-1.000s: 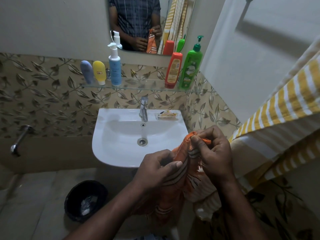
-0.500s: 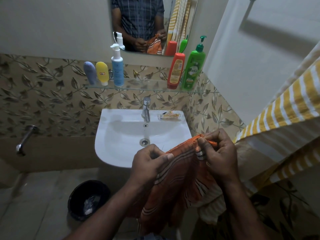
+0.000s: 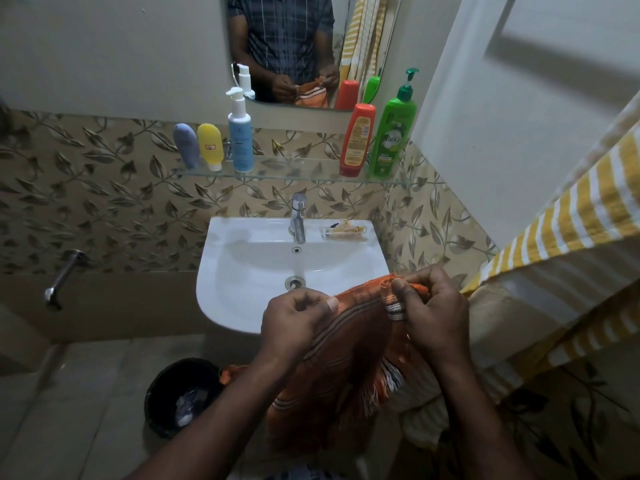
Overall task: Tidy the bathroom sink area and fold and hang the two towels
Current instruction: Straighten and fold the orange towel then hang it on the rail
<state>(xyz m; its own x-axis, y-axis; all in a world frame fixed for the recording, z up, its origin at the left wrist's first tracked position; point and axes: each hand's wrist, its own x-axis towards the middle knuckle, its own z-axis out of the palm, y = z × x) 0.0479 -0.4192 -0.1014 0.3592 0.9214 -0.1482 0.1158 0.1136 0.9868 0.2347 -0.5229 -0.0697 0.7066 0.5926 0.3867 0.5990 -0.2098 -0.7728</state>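
Note:
An orange striped towel (image 3: 346, 344) hangs in front of me, just below the front rim of the white sink (image 3: 239, 306). My left hand (image 3: 294, 323) pinches its top edge on the left. My right hand (image 3: 429, 313) grips a bunched corner with a white fringe on the right. The towel's lower part drapes down between my forearms. A yellow-and-white striped towel (image 3: 568, 230) hangs at the right, close beside my right hand.
A glass shelf (image 3: 294, 171) above the tap (image 3: 298, 216) holds a grey tube, a yellow tube, a blue pump bottle, a red bottle (image 3: 356, 143) and a green pump bottle (image 3: 391, 133). A soap packet (image 3: 343, 230) lies on the sink's rim. A black bin (image 3: 183, 396) stands on the floor.
My hands have drawn apart along the orange towel's top edge, spreading the bunched cloth wider. The view has shifted slightly.

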